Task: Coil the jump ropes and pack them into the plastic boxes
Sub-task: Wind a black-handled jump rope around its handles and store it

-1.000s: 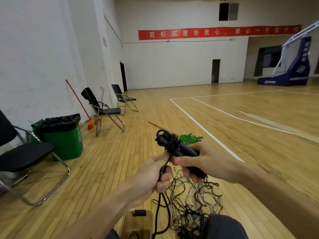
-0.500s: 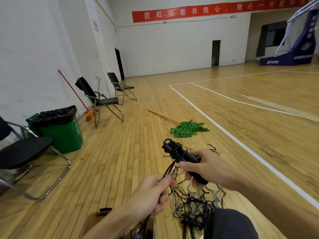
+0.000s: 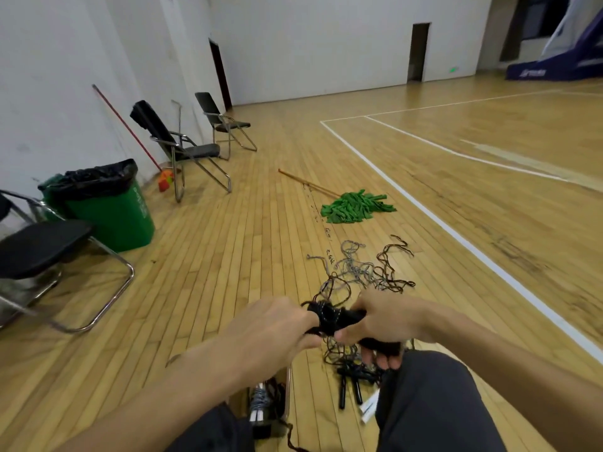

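Note:
A black jump rope (image 3: 336,316), its cord wound round the paired handles, is held between both hands above the floor. My right hand (image 3: 388,321) grips the handles from the right. My left hand (image 3: 277,327) pinches the wound cord at the handles' left end. A tangle of loose grey and dark ropes (image 3: 362,272) lies on the floor beyond the hands, with more black handles (image 3: 349,383) under my right hand. A clear plastic box (image 3: 270,406) stands between my knees and holds a coiled rope with white handles.
A green mop (image 3: 355,207) with a wooden stick lies ahead. A green bin (image 3: 104,203) and folding chairs (image 3: 182,148) line the left wall; another chair (image 3: 42,246) is near left. White court lines (image 3: 456,230) run on the right.
The view has tilted down. Both hands have lowered, and my left hand has moved from the hanging cord up to the wound end of the handles.

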`<state>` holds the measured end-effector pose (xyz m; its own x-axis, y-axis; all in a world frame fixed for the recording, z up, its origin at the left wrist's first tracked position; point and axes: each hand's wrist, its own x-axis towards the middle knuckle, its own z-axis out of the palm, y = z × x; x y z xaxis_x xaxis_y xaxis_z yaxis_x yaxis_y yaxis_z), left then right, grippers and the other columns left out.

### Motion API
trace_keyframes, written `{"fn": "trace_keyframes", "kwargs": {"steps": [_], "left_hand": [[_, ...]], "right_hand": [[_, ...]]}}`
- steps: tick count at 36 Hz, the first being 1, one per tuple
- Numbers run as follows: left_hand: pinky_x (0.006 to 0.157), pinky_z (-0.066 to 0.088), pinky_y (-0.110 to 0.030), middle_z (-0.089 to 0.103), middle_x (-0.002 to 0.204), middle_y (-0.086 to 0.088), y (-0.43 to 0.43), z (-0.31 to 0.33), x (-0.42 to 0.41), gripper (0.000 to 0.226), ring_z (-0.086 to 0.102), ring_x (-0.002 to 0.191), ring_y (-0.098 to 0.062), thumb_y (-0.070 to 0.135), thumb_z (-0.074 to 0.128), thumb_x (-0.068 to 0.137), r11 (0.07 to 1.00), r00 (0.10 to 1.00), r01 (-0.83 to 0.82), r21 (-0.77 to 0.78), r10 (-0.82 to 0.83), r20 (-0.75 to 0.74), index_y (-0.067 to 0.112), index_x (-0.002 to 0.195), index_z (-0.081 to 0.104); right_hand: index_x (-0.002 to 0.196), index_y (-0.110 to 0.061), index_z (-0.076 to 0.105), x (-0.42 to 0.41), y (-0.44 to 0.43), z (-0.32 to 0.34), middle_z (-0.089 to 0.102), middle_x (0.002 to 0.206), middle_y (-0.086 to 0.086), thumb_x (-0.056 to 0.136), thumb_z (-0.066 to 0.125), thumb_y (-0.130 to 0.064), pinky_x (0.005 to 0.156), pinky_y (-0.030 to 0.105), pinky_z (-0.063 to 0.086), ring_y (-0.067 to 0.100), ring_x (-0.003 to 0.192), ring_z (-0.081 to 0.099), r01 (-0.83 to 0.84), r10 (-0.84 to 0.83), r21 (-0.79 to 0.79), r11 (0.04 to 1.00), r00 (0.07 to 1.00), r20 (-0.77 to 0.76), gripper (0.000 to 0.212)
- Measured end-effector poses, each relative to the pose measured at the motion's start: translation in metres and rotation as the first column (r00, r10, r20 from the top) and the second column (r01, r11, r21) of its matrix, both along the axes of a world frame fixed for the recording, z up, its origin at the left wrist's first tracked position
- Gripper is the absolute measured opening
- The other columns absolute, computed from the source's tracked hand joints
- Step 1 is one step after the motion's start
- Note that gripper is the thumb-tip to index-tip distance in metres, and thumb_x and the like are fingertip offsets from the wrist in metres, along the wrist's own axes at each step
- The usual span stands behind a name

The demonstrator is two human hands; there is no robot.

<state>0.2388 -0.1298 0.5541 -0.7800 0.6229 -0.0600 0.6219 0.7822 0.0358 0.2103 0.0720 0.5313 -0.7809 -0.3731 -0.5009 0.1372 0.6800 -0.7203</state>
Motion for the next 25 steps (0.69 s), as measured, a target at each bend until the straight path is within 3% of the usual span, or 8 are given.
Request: {"fn": "trace_keyframes", "kwargs": {"steps": [2,4,6,8,12,20,23,25], "left_hand": [[0.064,0.035,-0.016,0.043,0.078,0.015,0.001,0.008,0.004,0.031,0.042,0.07,-0.003,0.046,0.044,0.102,0.993,0.995,0.098,-0.066,-0.098,-0.005,0.023,0.111,0.061],[0.068,0.038,-0.02,0.05,0.081,0.013,0.0,0.018,0.01,0.031,0.044,0.072,-0.003,0.049,0.049,0.1,0.988,0.989,0.147,-0.056,-0.147,0.001,0.023,0.108,0.064],[0.07,0.039,-0.021,0.057,0.082,0.012,-0.002,0.03,0.015,0.032,0.045,0.072,-0.001,0.056,0.057,0.093,0.986,0.986,0.166,-0.002,-0.166,-0.022,0.025,0.099,0.066],[0.063,0.032,-0.017,0.051,0.07,0.015,-0.004,0.041,0.019,0.032,0.045,0.068,0.003,0.06,0.07,0.081,0.986,0.988,0.153,0.068,-0.152,-0.023,0.029,0.085,0.062],[0.056,0.037,-0.017,0.053,0.058,0.016,-0.009,0.058,0.031,0.038,0.049,0.06,0.001,0.05,0.088,0.064,0.953,0.988,0.103,0.285,-0.131,0.08,0.019,0.072,0.069],[0.057,0.039,-0.035,0.064,0.065,-0.008,-0.022,0.088,0.043,0.028,0.055,0.06,-0.017,0.029,0.089,0.071,0.817,0.936,0.01,0.576,-0.211,0.282,0.008,0.073,0.071],[0.059,0.037,-0.038,0.061,0.068,-0.019,-0.028,0.087,0.039,0.033,0.051,0.063,-0.023,0.034,0.089,0.069,0.767,0.896,-0.033,0.64,-0.26,0.359,0.008,0.073,0.07],[0.056,0.034,-0.035,0.057,0.065,-0.012,-0.031,0.081,0.035,0.034,0.046,0.061,-0.022,0.044,0.088,0.066,0.733,0.859,-0.07,0.677,-0.301,0.414,0.015,0.07,0.07]], "right_hand": [[0.101,-0.002,0.063,0.007,-0.001,0.007,0.071,0.077,0.011,0.095,0.07,-0.032,0.051,0.028,0.056,0.018,0.052,0.061,-0.089,0.084,0.054,0.995,0.993,0.085,0.031],[0.102,-0.004,0.064,0.018,-0.003,0.014,0.071,0.079,0.012,0.094,0.071,-0.032,0.051,0.026,0.055,0.017,0.053,0.061,-0.16,0.148,0.085,0.983,0.98,0.132,0.03],[0.102,-0.005,0.066,0.028,-0.006,0.022,0.071,0.08,0.011,0.094,0.071,-0.033,0.05,0.025,0.054,0.017,0.053,0.061,-0.212,0.196,0.114,0.971,0.971,0.138,0.03],[0.098,-0.008,0.066,0.038,-0.01,0.031,0.071,0.078,0.01,0.093,0.071,-0.034,0.051,0.024,0.053,0.016,0.054,0.061,-0.262,0.244,0.138,0.955,0.96,0.135,0.027],[0.088,-0.011,0.065,0.065,-0.015,0.055,0.07,0.074,0.007,0.094,0.071,-0.034,0.051,0.024,0.053,0.015,0.052,0.06,-0.336,0.326,0.176,0.925,0.942,0.084,0.025],[0.092,-0.011,0.067,0.095,-0.019,0.111,0.071,0.079,0.01,0.093,0.072,-0.032,0.052,0.026,0.053,0.018,0.056,0.06,-0.384,0.401,0.187,0.904,0.915,-0.056,0.022],[0.09,-0.013,0.068,0.099,-0.02,0.118,0.071,0.076,0.008,0.093,0.072,-0.032,0.052,0.027,0.052,0.018,0.055,0.059,-0.403,0.421,0.16,0.901,0.902,-0.096,0.02],[0.084,-0.015,0.068,0.1,-0.021,0.12,0.07,0.075,0.007,0.094,0.072,-0.031,0.051,0.027,0.052,0.018,0.055,0.059,-0.422,0.435,0.126,0.898,0.893,-0.115,0.018]]}}
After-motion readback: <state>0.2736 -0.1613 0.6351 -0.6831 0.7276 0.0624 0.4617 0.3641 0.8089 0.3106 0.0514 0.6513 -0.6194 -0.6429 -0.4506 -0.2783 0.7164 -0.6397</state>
